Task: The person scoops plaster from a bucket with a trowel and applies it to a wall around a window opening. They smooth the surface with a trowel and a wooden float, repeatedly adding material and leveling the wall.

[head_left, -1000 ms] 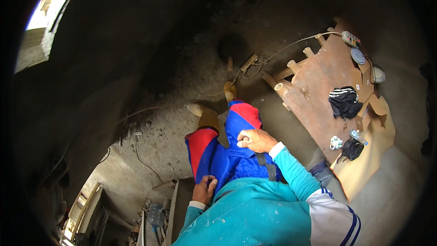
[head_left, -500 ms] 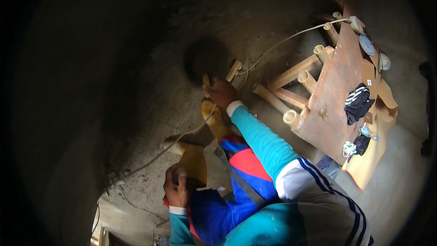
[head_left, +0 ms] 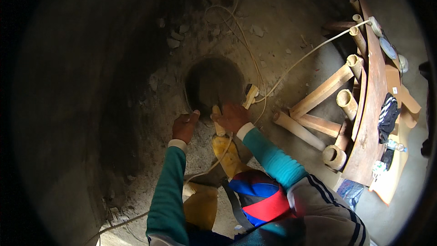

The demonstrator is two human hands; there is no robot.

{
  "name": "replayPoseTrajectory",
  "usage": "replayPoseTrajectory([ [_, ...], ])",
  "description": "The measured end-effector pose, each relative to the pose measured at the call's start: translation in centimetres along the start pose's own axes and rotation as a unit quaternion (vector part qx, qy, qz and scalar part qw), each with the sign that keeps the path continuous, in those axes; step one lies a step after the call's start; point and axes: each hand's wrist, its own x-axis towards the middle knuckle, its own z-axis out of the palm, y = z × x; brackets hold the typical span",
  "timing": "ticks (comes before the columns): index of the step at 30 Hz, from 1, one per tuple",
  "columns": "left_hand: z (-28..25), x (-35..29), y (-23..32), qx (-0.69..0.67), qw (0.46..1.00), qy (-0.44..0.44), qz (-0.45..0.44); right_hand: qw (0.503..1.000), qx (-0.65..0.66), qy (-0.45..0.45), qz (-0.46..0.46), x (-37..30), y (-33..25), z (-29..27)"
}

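In front of me is a dark round bucket-like vessel (head_left: 214, 70), its inside in shadow. My right hand (head_left: 233, 117) is at its near side, fingers curled over a short tan wooden handle (head_left: 219, 125). What the handle's far end joins is too dark to make out. My left hand (head_left: 184, 126) is by the vessel's near left edge, fingers curled and thumb pointing forward. Whether it grips the rim or something small is hidden. A yellow boot (head_left: 226, 151) is just below the handle, and a small yellowish block (head_left: 251, 95) lies right of the vessel.
A pale cable (head_left: 309, 54) runs over the rough floor and past my boots. On the right, a brown board (head_left: 364, 155) stands with bamboo tubes (head_left: 347, 102) and wooden beams (head_left: 322, 90). Dark clothing (head_left: 388, 114) and a clear bottle (head_left: 396, 146) lie beyond. Rubble (head_left: 175, 38) is scattered at the far left.
My left hand has moved forward from beside my knee to the vessel's near edge. My right hand stays at the tan handle. The view has shifted, showing more of the floor ahead.
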Motion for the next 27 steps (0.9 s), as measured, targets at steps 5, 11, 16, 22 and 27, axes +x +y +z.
replayPoseTrajectory([
  [5,2.3,1.5,-0.1,-0.128,0.990,0.052,0.013,0.999,0.041,-0.006,-0.012,0.9,1.2,-0.2],
  [11,1.5,1.6,-0.3,-0.319,0.944,0.065,0.050,0.991,0.061,0.064,-0.104,-1.7,3.2,-4.2],
  [16,-4.3,-1.6,-2.7,-0.338,0.937,0.084,0.035,0.931,0.219,0.181,-0.228,-4.2,4.0,-6.1],
  [22,-9.2,-8.7,-7.6,-0.349,0.921,0.175,0.011,0.834,0.311,0.393,-0.230,6.2,4.6,-4.2],
  [27,-11.3,-13.7,-10.8,-0.323,0.905,0.277,-0.019,0.760,0.438,0.478,0.046,19.6,12.6,-6.2],
])
